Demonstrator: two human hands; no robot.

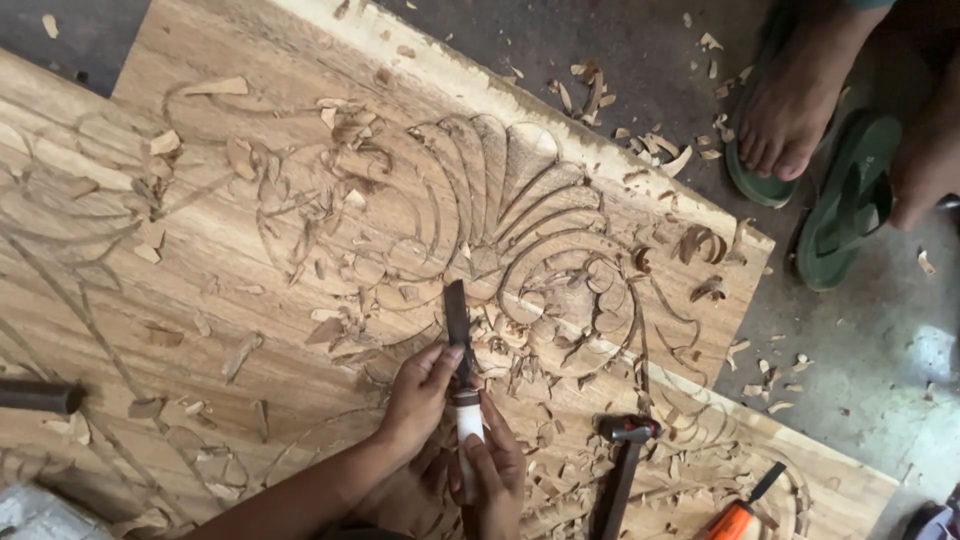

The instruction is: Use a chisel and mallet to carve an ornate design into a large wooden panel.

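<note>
A large wooden panel (250, 260) carved with curling leaf shapes lies flat in front of me. Both of my hands hold one chisel (457, 318), its dark blade pointing away from me into the carving near the panel's middle. My left hand (418, 392) pinches the metal shank just below the blade. Lower down, my right hand (492, 470) wraps the white handle (468, 420). Wood chips (510, 350) lie thick around the blade's tip.
A hammer (626, 440) lies on the panel just right of my hands, and an orange-handled tool (738, 518) lies beyond it. A dark handle (40, 397) pokes in at the left edge. Another person's feet in green sandals (850, 200) stand on the grey floor at top right.
</note>
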